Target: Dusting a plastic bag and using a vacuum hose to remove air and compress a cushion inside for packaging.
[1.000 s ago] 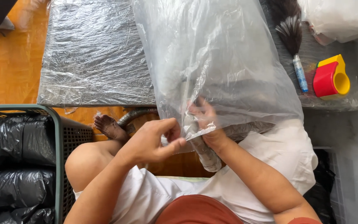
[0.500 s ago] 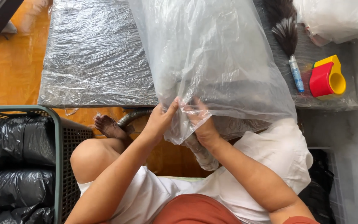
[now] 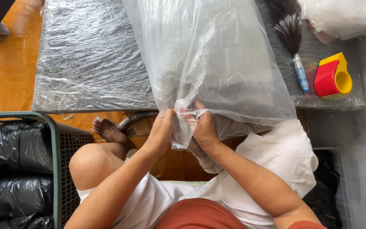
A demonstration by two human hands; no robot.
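A large clear plastic bag [image 3: 208, 59] lies over a low table wrapped in plastic film [image 3: 90, 63], with something dark showing faintly inside it. Its near end is bunched between my two hands. My left hand [image 3: 162, 129] grips the gathered edge from the left. Close beside it, my right hand [image 3: 203, 127] pinches the same bunched edge from the right. The two hands nearly touch. A grey wrapped piece hangs below my right hand, partly hidden.
A green crate [image 3: 56, 161] with black bagged bundles stands at my left knee. A feather duster [image 3: 291, 38], a red and yellow tape dispenser [image 3: 333, 78] and a white bag [image 3: 344, 17] lie to the right. My bare foot [image 3: 109, 131] rests under the table edge.
My hands have come together and gathered the bag's near edge tighter. The left hand rose from below the bag's corner to grip beside the right.
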